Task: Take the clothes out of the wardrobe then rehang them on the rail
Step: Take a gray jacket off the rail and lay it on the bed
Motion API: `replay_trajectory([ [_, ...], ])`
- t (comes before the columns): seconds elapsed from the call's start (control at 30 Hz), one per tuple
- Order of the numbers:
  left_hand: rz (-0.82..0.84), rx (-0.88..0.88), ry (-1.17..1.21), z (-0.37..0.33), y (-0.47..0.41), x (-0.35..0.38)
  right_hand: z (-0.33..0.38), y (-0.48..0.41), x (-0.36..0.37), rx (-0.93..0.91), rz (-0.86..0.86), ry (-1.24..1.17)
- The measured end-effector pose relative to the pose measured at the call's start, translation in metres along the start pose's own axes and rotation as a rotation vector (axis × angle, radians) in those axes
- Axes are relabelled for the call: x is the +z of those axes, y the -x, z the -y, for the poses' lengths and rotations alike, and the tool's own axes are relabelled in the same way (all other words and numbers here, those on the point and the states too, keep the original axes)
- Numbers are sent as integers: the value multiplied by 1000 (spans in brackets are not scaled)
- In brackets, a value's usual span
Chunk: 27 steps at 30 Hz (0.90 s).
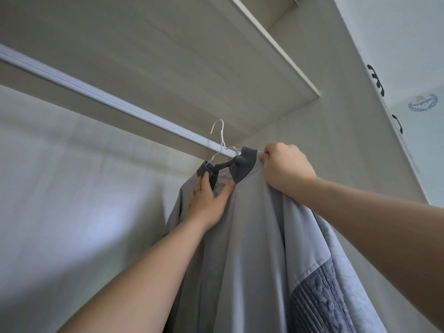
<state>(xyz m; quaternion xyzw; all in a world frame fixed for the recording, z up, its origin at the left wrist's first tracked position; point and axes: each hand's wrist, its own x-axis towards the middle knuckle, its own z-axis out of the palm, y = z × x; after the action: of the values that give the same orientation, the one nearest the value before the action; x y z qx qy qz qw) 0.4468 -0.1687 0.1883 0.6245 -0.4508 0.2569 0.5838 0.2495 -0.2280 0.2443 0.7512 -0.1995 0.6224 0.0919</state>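
My right hand (286, 167) is just right of the frame's centre, fingers curled tight on a bunch of cloth at the shoulder of the grey garment (252, 236). It grips right beside the dark ribbed collar (242, 164), close to where the rail (108, 98) meets the wardrobe's side wall (336, 140). My left hand (207, 200) sits lower and a little left of centre. Its fingers lie fairly straight up the front of the garment toward the collar with the thumb spread wide, so it is pressing and steadying rather than clenching. The garment hangs from the middle of the frame down to the lower right, carried on a white wire hanger (223, 145). The hook stands up above the rail, which slants down from the upper left under the shelf (192, 56). I cannot tell whether the hook is seated or riding free, but it looks clear of the rail to me. I take the step in hand to be passing the hook over the rail, whether going on or coming off. To do it well I should move the weight with the right hand, since that is the firm hold, and lift straight up. The left hand should keep the collar square on the hanger so the thin wire does not twist or slip out of the neck. The shelf is close overhead, so the lift wants to be small and the hook's open side kept facing the rail. The long skirt of cloth, with its dark knit panel (312, 299) at the lower right, will swing, so slow is better.
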Motion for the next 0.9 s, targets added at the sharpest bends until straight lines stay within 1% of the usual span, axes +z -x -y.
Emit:
replay_trajectory([
  [0.13, -28, 10, -19, -15, 7, -3, -17, 10, -25, -42, -32, -8],
  [0.23, -67, 52, -87, -27, 15, 1, -38, 27, -52, -91, -72, 5],
  [0.47, -269, 360, -122, -82, 41, 33, -106, 69, -129, -148, -161, 108],
  [0.57, -325, 429, -116, -119, 54, 51, -140, 84, -171, -126, -189, 158],
  [0.7, -378, 556, -55, -178, 86, 86, -189, 112, -239, -109, -212, 301],
  [0.8, -385, 590, -6, -229, 120, 123, -223, 135, -297, -60, -204, 394],
  [0.9, -344, 605, 73, -283, 153, 164, -255, 161, -361, -16, -194, 511],
])
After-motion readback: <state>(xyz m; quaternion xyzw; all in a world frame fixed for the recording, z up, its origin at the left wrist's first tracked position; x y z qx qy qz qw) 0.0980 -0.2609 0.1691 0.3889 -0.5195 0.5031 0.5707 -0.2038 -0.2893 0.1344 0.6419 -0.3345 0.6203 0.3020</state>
